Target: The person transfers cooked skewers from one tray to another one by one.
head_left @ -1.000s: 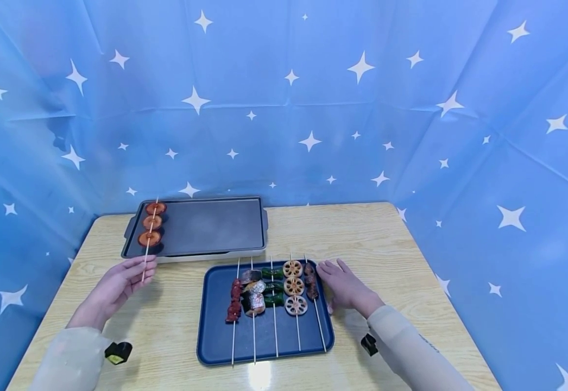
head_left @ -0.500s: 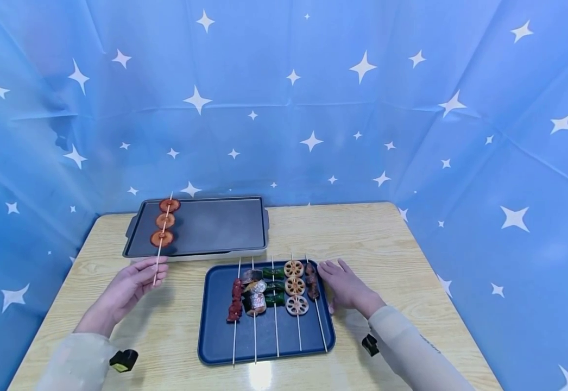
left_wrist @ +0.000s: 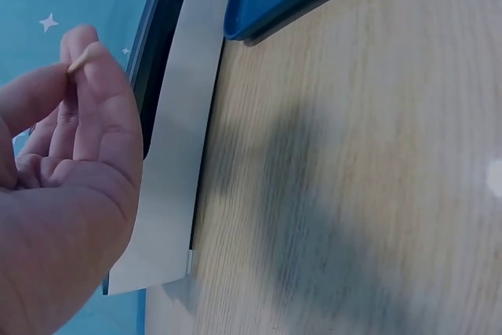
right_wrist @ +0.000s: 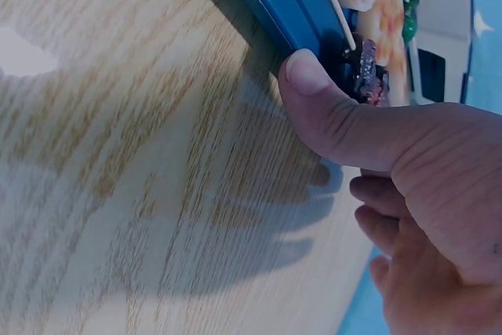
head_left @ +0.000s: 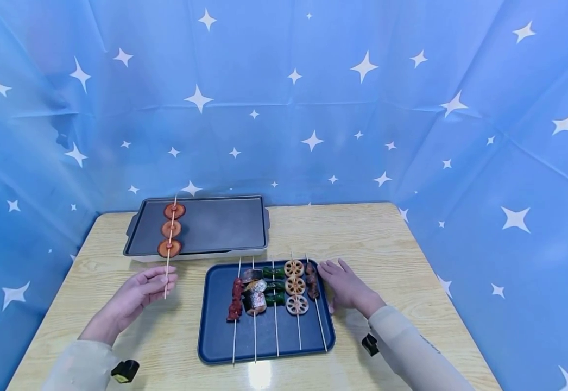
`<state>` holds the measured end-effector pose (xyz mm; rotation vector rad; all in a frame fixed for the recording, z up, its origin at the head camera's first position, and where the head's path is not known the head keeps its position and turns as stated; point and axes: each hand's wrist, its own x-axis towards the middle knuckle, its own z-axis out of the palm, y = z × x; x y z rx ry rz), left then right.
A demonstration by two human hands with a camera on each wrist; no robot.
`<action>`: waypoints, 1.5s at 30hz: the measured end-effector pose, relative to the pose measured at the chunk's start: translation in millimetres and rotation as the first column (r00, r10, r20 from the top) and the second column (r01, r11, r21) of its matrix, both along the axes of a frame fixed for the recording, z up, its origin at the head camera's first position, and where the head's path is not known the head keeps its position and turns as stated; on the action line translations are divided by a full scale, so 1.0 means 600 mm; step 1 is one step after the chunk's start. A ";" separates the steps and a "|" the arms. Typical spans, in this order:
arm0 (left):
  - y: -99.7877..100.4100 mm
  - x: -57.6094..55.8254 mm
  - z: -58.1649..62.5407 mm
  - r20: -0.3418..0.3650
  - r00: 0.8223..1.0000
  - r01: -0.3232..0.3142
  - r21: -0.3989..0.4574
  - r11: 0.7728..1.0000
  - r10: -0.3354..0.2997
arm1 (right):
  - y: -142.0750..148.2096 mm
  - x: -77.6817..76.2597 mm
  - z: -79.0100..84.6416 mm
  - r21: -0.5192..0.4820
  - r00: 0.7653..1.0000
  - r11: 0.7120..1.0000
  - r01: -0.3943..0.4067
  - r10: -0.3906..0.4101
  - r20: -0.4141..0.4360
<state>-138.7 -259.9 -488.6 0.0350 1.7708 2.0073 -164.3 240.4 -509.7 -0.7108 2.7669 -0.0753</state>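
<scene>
My left hand (head_left: 139, 290) pinches the bare lower end of a skewer (head_left: 170, 233) between thumb and fingers. Three round orange-brown slices are threaded on it, over the left part of a dark griddle (head_left: 220, 225); the lowest slice overlaps the griddle's front rim. In the left wrist view, only the stick's tip (left_wrist: 82, 59) shows past the fingertips. Beside the right edge of a blue tray (head_left: 215, 345), my right hand (head_left: 347, 288) lies with fingers extended. Its thumb (right_wrist: 314, 92) touches the tray's edge in the right wrist view.
On the tray lie skewers of red meat (head_left: 234, 301), fish chunks (head_left: 254, 298), green peppers (head_left: 275, 286), lotus root slices (head_left: 295, 286) and brown meat (head_left: 311, 282). The wooden table (head_left: 377, 233) ends at a blue starred curtain (head_left: 284, 136).
My left hand has carried the skewer rightward over the griddle, then slightly toward me. The skewer has turned more upright in the view. My right hand has stayed by the tray.
</scene>
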 end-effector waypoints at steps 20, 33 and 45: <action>-0.027 0.039 -0.019 0.067 0.944 0.325 -0.033 0.945 -0.323 | -0.001 0.004 0.003 -0.016 1.000 1.000 -0.014 0.014 -0.006; -0.027 0.057 -0.033 0.122 0.875 0.466 0.047 0.883 -0.469 | -0.002 0.003 0.003 -0.016 1.000 1.000 -0.012 0.012 -0.003; -0.008 0.079 -0.058 0.170 0.861 0.469 0.102 0.877 -0.480 | 0.000 0.000 0.000 -0.003 1.000 1.000 0.008 -0.008 0.013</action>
